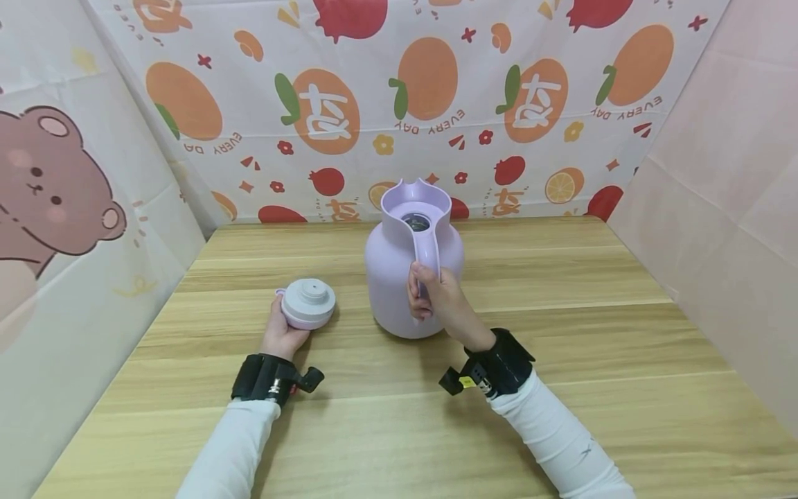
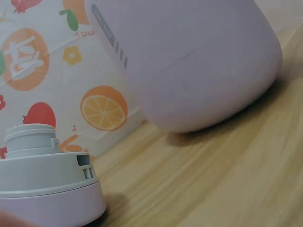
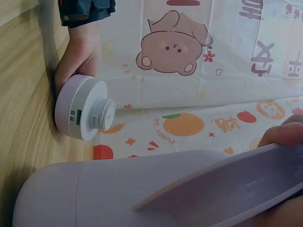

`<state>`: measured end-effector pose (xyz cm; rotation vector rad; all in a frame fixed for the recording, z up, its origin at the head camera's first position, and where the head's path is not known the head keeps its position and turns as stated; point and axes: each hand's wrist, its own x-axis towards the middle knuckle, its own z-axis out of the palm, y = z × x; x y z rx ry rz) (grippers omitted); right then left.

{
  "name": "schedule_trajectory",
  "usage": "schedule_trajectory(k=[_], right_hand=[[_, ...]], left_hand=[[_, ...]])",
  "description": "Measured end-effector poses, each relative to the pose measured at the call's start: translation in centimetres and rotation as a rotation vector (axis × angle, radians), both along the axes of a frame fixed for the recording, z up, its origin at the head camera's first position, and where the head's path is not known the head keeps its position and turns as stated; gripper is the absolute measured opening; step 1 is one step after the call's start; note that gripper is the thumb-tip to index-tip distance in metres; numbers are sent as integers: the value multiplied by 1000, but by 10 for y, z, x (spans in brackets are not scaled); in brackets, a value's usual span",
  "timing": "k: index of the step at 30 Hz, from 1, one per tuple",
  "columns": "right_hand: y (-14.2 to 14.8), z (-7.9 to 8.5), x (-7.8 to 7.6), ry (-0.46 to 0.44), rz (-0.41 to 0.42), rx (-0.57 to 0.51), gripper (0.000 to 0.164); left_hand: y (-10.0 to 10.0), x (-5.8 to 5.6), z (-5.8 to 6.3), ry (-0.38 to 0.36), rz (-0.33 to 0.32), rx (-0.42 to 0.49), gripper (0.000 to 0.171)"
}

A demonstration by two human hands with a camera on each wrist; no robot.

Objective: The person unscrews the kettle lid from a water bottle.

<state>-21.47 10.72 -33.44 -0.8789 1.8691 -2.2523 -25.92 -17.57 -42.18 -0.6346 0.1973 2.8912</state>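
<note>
A lilac vacuum jug (image 1: 391,287) stands upright on the table, its top uncovered so the dark round mouth (image 1: 416,222) shows. My right hand (image 1: 444,299) grips the jug's handle (image 1: 427,248), with the thumb on top. To the left, my left hand (image 1: 285,335) holds the jug's lid (image 1: 308,303) by its side, low at the tabletop. The lid lies upside down: its grey plug (image 2: 32,137) points up, and the lilac cap (image 2: 61,205) is underneath. In the right wrist view the lid (image 3: 84,108) is seen edge-on beyond the jug's body (image 3: 109,184).
The wooden table (image 1: 386,430) has a fruit-print cloth (image 1: 430,76) hanging along its back edge. Pale cloths hang at both sides, the left one with a bear print (image 1: 56,180). Black wrist straps (image 1: 505,362) with small cameras sit on both forearms.
</note>
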Motion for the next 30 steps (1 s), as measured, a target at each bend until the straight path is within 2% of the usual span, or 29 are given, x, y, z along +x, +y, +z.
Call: schedule_trajectory(k=[5, 8, 10, 11, 13, 15, 17, 18, 20, 24, 27, 30], right_hand=[[1, 0, 0, 7, -6, 7, 36], [1, 0, 0, 9, -5, 8, 36], [0, 0, -1, 9, -4, 7, 36], [0, -1, -1, 7, -3, 6, 36], [-1, -1, -1, 3, 0, 3, 36], [-1, 0, -2, 0, 3, -1, 35], [-1, 0, -1, -3, 4, -1, 35], [-2, 0, -1, -3, 6, -1, 34], [-2, 1, -1, -1, 9, -1, 34], [-2, 2, -1, -2, 7, -2, 35], [-1, 1, -1, 0, 1, -2, 35], [0, 1, -1, 3, -1, -2, 35]], left_hand=[[3, 0, 1, -13, 45, -137, 49], [0, -4, -4, -11, 78, -254, 48], [-2, -8, -6, -31, 112, -397, 48], [-12, -19, -22, -8, 122, -456, 45], [-14, -21, -21, -50, 149, -638, 40], [-15, -21, -16, -89, 129, -840, 35], [-21, -20, -14, -91, 69, -999, 35], [-15, -11, 2, -130, 22, -1104, 39], [-24, -12, 2, -102, -67, -1282, 44], [-39, -16, 2, -16, -176, -1583, 47], [-46, -18, 4, 39, -259, -1745, 46], [-51, -18, 7, 55, -347, -1865, 41]])
